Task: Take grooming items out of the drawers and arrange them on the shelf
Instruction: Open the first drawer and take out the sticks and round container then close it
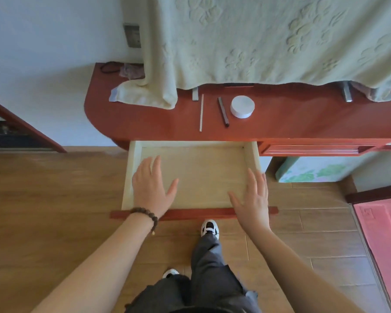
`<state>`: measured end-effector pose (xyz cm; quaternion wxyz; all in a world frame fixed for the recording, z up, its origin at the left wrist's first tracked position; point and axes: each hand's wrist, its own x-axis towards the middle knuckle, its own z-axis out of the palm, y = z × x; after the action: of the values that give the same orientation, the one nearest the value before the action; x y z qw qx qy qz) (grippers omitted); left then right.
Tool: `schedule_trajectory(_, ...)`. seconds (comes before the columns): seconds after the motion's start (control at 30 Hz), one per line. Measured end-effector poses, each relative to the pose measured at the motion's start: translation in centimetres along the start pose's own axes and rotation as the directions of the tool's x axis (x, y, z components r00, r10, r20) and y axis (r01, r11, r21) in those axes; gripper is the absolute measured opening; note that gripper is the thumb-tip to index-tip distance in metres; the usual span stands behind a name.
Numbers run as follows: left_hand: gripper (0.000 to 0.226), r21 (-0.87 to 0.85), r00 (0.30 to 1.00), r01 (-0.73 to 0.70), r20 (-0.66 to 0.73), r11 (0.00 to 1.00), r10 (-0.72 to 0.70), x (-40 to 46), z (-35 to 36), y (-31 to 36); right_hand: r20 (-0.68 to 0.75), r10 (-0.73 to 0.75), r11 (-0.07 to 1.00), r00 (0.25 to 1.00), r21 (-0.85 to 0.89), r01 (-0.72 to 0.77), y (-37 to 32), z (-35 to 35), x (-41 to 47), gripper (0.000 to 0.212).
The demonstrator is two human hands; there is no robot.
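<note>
A pale wooden drawer stands pulled out from the red dresser, and nothing lies in the part of it I can see. My left hand, with a bead bracelet on the wrist, hovers flat over the drawer's left side. Over the right side, my right hand is spread the same way. Both hands hold nothing. On the red shelf top behind the drawer lie a thin pale stick, a dark pencil-like stick and a round white jar.
A pale green towel hangs over the back of the shelf, its corner lying on the left end. A closed red drawer sits to the right. My legs and shoes stand on the wooden floor. A pink mat lies at right.
</note>
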<state>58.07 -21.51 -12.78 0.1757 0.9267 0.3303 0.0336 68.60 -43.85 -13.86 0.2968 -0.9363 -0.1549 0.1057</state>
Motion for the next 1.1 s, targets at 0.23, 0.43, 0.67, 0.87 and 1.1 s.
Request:
schedule_trajectory(0.23,0.121,0.120,0.938,0.303,0.137,0.945,-0.318,-11.1,3.0,-4.0,0.043,0.271,0.962,0.962,0.007,-0.272,0.0,4.2,-8.4,0.116)
schedule_trajectory(0.43,0.128,0.049,0.881,0.402,0.253,0.914,-0.400,-11.6,4.6,-2.2,0.128,0.427,0.892,0.895,0.101,-0.440,-0.2,5.3,-8.0,0.119)
schedule_trajectory(0.67,0.131,0.060,0.859,0.433,0.276,0.900,-0.432,-9.3,5.0,-1.3,0.186,0.447,0.865,0.875,0.159,-0.476,-0.5,5.1,-5.5,0.117)
schedule_trajectory(0.87,0.132,0.036,0.855,0.471,0.229,0.881,-0.466,-5.0,5.4,-0.7,0.229,0.391,0.883,0.891,0.177,-0.434,-0.7,4.8,-1.5,0.115)
schedule_trajectory(1.1,0.137,-0.269,0.724,0.687,0.177,0.675,-0.667,0.8,5.3,1.1,0.284,0.336,0.877,0.898,0.254,-0.408,-1.2,5.1,3.3,0.115)
